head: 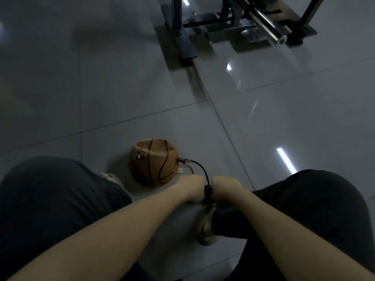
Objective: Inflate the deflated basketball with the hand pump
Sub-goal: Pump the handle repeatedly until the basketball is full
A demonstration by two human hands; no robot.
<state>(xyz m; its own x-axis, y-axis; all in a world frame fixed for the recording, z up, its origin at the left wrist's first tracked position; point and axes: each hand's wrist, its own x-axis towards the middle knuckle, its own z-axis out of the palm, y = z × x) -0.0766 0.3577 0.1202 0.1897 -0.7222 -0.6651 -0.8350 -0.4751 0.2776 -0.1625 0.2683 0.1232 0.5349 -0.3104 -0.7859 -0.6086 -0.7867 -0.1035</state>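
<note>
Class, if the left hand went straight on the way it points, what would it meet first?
The left hand would likely meet the black hand pump right beside it, then the right hand; depth is unclear.

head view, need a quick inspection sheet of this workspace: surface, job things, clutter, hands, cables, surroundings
surface: glossy grey tile floor, streaks of reflected light
job's things: basketball caved in, lying on the floor; hand pump, only its black top shows between the hands
clutter: nothing seen
grippers: left hand and right hand curled on either side of the pump's top, apparently gripping its handle
cables: black hose loops from the ball's right side to the pump
surroundings: metal gym frame with chrome bar beyond; light shoe under the right forearm
</note>
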